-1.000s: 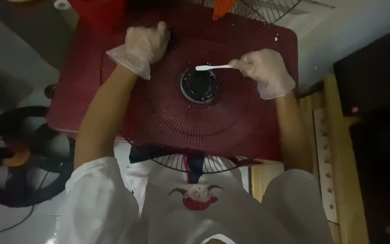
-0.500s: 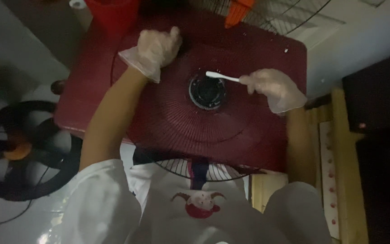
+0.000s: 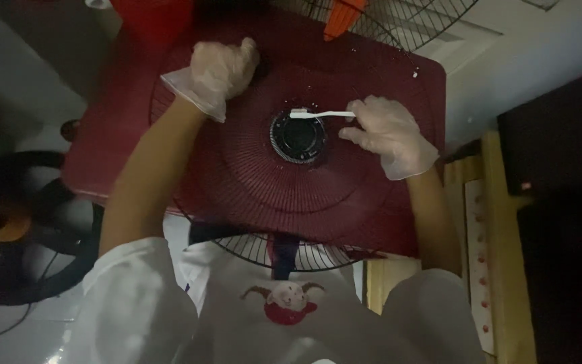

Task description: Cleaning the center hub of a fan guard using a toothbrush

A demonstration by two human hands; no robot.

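A round wire fan guard (image 3: 250,182) lies flat on a dark red table (image 3: 112,141), its black centre cap (image 3: 298,137) facing up. My left hand (image 3: 218,67), in a thin clear glove, grips the guard's far left rim. My gloved right hand (image 3: 385,131) holds a white toothbrush (image 3: 318,114) by its handle, with the brush head resting on the upper edge of the centre cap.
A black fan with an orange hub (image 3: 15,226) lies on the floor at the left. Another wire guard (image 3: 399,23) and an orange object (image 3: 341,17) sit at the table's far edge, beside a red container (image 3: 149,17). Yellow wooden furniture (image 3: 500,222) stands at the right.
The toothbrush head has shifted along the top edge of the centre cap, and my right hand has moved slightly left and down. My left hand keeps its grip on the rim.
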